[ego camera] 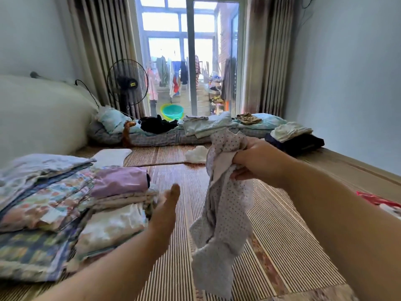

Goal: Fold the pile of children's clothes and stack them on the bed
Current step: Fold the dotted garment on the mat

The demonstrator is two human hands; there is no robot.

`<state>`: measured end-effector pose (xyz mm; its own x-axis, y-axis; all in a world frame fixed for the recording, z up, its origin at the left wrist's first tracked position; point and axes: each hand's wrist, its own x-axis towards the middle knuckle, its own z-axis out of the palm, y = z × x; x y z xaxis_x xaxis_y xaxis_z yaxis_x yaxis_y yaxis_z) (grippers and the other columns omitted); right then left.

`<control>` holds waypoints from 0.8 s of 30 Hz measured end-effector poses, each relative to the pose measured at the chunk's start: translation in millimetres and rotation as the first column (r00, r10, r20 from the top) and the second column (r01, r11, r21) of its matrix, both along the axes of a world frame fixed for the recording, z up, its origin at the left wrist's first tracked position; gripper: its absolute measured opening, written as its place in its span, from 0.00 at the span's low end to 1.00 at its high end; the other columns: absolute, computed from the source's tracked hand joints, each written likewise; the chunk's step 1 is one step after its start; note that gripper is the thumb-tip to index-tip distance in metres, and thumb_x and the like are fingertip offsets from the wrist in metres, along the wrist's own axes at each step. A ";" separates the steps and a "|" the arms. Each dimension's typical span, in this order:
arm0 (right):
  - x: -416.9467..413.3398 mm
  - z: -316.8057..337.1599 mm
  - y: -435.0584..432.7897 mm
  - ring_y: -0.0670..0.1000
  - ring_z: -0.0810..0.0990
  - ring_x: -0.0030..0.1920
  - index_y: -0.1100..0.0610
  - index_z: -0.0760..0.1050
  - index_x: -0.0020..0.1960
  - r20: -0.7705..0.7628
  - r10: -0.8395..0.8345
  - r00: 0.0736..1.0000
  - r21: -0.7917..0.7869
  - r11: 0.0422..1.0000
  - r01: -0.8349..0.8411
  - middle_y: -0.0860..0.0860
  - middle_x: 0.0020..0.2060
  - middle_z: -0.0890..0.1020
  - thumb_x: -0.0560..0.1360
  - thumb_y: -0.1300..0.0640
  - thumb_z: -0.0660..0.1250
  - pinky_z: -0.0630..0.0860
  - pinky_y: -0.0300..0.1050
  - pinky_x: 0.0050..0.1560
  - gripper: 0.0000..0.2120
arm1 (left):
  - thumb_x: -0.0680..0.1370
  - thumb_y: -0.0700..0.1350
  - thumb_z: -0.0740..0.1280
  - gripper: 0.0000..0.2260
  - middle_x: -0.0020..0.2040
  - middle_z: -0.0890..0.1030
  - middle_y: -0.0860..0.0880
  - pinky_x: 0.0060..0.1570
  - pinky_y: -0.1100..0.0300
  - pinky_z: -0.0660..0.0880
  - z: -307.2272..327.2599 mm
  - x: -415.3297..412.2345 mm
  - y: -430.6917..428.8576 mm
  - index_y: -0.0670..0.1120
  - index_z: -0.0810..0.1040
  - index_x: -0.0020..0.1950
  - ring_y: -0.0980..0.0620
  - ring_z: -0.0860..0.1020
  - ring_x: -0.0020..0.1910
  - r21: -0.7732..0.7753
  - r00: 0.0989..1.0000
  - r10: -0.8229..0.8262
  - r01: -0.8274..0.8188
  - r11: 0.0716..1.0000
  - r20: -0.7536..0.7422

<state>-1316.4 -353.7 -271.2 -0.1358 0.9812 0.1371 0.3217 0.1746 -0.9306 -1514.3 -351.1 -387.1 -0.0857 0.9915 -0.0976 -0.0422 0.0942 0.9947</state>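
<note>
The fingers of the right hand (256,157) are clenched round the bunched top of a pale grey polka-dot child's garment (225,213). The garment is held up in the air and hangs crumpled, its lower end dangling above the striped woven mat (282,246) by which the bed is covered. The fingers of the left hand (167,205) are stretched out straight and nothing is held in them. This hand is seen edge-on, just beside a stack of folded clothes (121,192); whether the stack is touched cannot be told through the blur. The stack, topped by a lilac piece, is set on the mat at the left, against a larger pile of folded patterned bedding (43,203). Farther off, a small white cloth (196,154) is seen on the mat. Dark folded clothes (303,143) are placed at the right edge. A standing fan (128,82) is set beside a curtained glass sliding door (191,61).
</note>
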 end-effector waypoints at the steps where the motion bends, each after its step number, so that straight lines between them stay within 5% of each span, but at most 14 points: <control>1: 2.1 3.6 -1.9 0.52 0.82 0.37 0.56 0.78 0.51 -0.075 0.003 0.997 0.012 1.000 -0.002 0.54 0.39 0.83 0.75 0.65 0.65 0.81 0.50 0.48 0.08 | 0.71 0.70 0.58 0.40 0.77 0.60 0.44 0.72 0.42 0.55 -16.9 3.1 -4.7 0.51 0.56 0.78 0.42 0.60 0.75 -0.152 0.997 0.015 -0.004 0.988 0.070; 4: 9.9 15.5 -9.7 0.52 0.82 0.39 0.57 0.78 0.52 -0.265 0.014 0.964 0.039 0.999 -0.004 0.54 0.39 0.83 0.76 0.66 0.64 0.81 0.50 0.48 0.08 | 0.60 0.76 0.57 0.53 0.78 0.54 0.41 0.71 0.44 0.56 -47.0 21.2 -19.8 0.48 0.55 0.78 0.39 0.55 0.76 -0.577 0.945 -0.053 0.240 0.780 0.322; 6: 19.1 19.1 -16.7 0.54 0.82 0.40 0.60 0.78 0.55 -0.326 0.006 0.945 0.048 0.999 0.010 0.56 0.41 0.83 0.76 0.66 0.64 0.81 0.52 0.48 0.09 | 0.57 0.78 0.60 0.58 0.76 0.57 0.36 0.70 0.43 0.60 -54.4 32.1 -23.1 0.45 0.57 0.77 0.35 0.59 0.73 -0.587 0.797 -0.036 0.474 0.656 0.603; 9: 39.1 13.9 -30.9 0.53 0.84 0.39 0.62 0.78 0.53 -0.356 -0.014 0.935 0.026 0.999 0.025 0.56 0.40 0.85 0.75 0.68 0.63 0.83 0.45 0.37 0.09 | 0.70 0.67 0.65 0.38 0.60 0.77 0.36 0.57 0.48 0.74 -49.3 42.3 -13.5 0.38 0.74 0.66 0.37 0.78 0.54 -0.277 0.495 -0.014 0.510 0.814 0.869; 11: 55.7 0.1 -39.9 0.53 0.85 0.41 0.61 0.79 0.51 -0.320 -0.032 0.947 -0.020 0.999 0.027 0.57 0.42 0.85 0.75 0.69 0.63 0.81 0.43 0.36 0.10 | 0.79 0.52 0.61 0.22 0.55 0.81 0.36 0.50 0.49 0.80 -34.6 41.6 -2.5 0.35 0.74 0.64 0.40 0.83 0.48 -0.165 0.504 -0.057 0.385 0.908 0.862; 13: 73.3 -16.7 -47.0 0.55 0.85 0.46 0.60 0.78 0.52 -0.212 -0.057 0.976 -0.087 0.995 0.040 0.58 0.46 0.85 0.72 0.70 0.65 0.82 0.48 0.44 0.11 | 0.81 0.41 0.59 0.16 0.53 0.81 0.35 0.38 0.50 0.82 -23.4 35.1 8.8 0.35 0.72 0.66 0.40 0.83 0.44 -0.135 0.613 -0.079 0.295 0.946 0.786; 15: 86.7 -32.7 -54.3 0.55 0.84 0.44 0.61 0.77 0.53 -0.031 -0.001 1.000 -0.180 0.984 -0.005 0.59 0.45 0.84 0.71 0.72 0.66 0.81 0.50 0.49 0.13 | 0.80 0.36 0.60 0.14 0.55 0.80 0.34 0.37 0.48 0.80 -15.4 27.1 15.8 0.39 0.71 0.66 0.37 0.83 0.45 -0.095 0.745 -0.104 0.220 0.971 0.659; 17: 92.1 -47.3 -60.6 0.49 0.80 0.34 0.61 0.75 0.54 0.161 0.069 0.985 -0.304 0.952 -0.017 0.58 0.40 0.82 0.71 0.74 0.65 0.77 0.41 0.36 0.15 | 0.79 0.34 0.62 0.11 0.54 0.80 0.35 0.40 0.45 0.80 -2.0 21.4 14.7 0.42 0.72 0.61 0.36 0.82 0.46 0.003 0.896 -0.158 0.172 0.985 0.415; 19: 90.1 -60.1 -59.4 0.46 0.78 0.32 0.57 0.73 0.61 0.313 0.089 0.946 -0.390 0.920 0.042 0.57 0.45 0.82 0.70 0.74 0.66 0.73 0.38 0.32 0.22 | 0.78 0.34 0.64 0.10 0.53 0.81 0.39 0.47 0.45 0.80 17.1 19.8 10.6 0.44 0.75 0.57 0.39 0.82 0.49 0.130 0.965 -0.227 0.210 0.969 0.134; 22: 71.1 -66.4 -45.2 0.50 0.83 0.48 0.50 0.68 0.68 0.308 0.015 0.951 -0.289 0.954 0.078 0.52 0.52 0.80 0.73 0.60 0.72 0.80 0.44 0.47 0.26 | 0.77 0.37 0.66 0.10 0.49 0.82 0.48 0.49 0.53 0.80 39.4 28.8 2.5 0.49 0.77 0.54 0.49 0.82 0.48 0.249 0.901 -0.260 0.356 0.901 -0.346; 24: 44.7 -63.7 -39.5 0.49 0.83 0.49 0.46 0.71 0.62 0.115 -0.018 0.993 -0.238 0.970 0.046 0.49 0.51 0.83 0.72 0.43 0.70 0.78 0.44 0.45 0.21 | 0.77 0.41 0.67 0.11 0.48 0.81 0.54 0.46 0.62 0.76 46.9 41.5 -2.7 0.53 0.76 0.57 0.55 0.79 0.46 0.284 0.674 -0.155 0.494 0.822 -0.722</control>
<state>-1271.7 -393.2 -335.0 -0.1049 0.9876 -0.1166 0.4273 -0.0611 -0.9020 -1472.9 -353.8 -340.2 0.3781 0.8819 0.2816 0.5649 -0.4607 0.6846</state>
